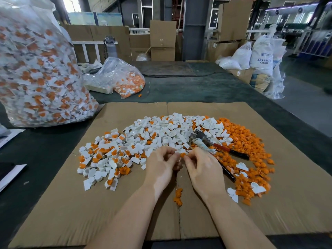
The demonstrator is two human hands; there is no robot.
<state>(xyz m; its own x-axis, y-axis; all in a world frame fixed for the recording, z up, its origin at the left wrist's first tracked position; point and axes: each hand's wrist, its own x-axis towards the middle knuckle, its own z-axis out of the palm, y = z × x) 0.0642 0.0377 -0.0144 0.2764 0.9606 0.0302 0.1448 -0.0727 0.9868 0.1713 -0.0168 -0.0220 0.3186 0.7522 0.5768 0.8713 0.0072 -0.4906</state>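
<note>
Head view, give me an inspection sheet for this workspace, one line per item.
Surface: cardboard sheet on a dark table.
Job's things: white pieces heaped centre, orange pieces at right, assembled pieces at left; small orange-and-white piece in hand.
Clutter: pliers lying on the heap; large clear bag and small clear bag of parts.
Hands: left hand and right hand both pinch the small piece.
Cables: nothing seen.
Surroundings: cardboard boxes, white sacks.
</note>
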